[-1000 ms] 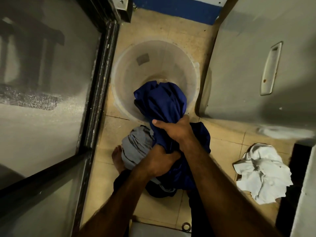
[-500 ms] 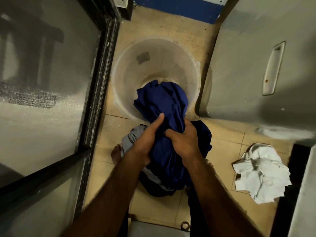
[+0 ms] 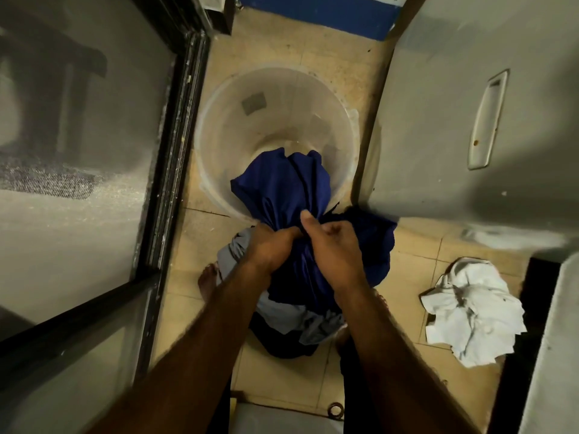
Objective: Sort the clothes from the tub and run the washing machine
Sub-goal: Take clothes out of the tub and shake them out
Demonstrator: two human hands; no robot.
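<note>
- A dark blue garment (image 3: 282, 183), smooth and faintly glossy, is being gripped by both hands at a bunched, twisted neck. Its upper part is being draped in soft folds over the near rim of the tub, and its lower part is being let hang onto a pile on the floor.
- The left hand (image 3: 271, 245) is being kept clenched round the gathered cloth, fingers curled into it.
- The right hand (image 3: 332, 245) is being clamped on the same bunch, just beside the left, with the thumb laid against the fabric.
- The tub (image 3: 216, 130), round and of translucent whitish plastic, is being seen from above on beige floor tiles (image 3: 410, 277).
- A pale grey garment (image 3: 233, 258), finely creased, is being partly covered by the blue one and is touching it.
- A crumpled white cloth (image 3: 470, 311) is being left on the tiles, well apart to the right.
- The scene is being flanked by grainy frosted glass (image 3: 94, 136) in a dark frame and a smooth grey panel (image 3: 438, 136) with a recessed oblong handle (image 3: 487, 120).
</note>
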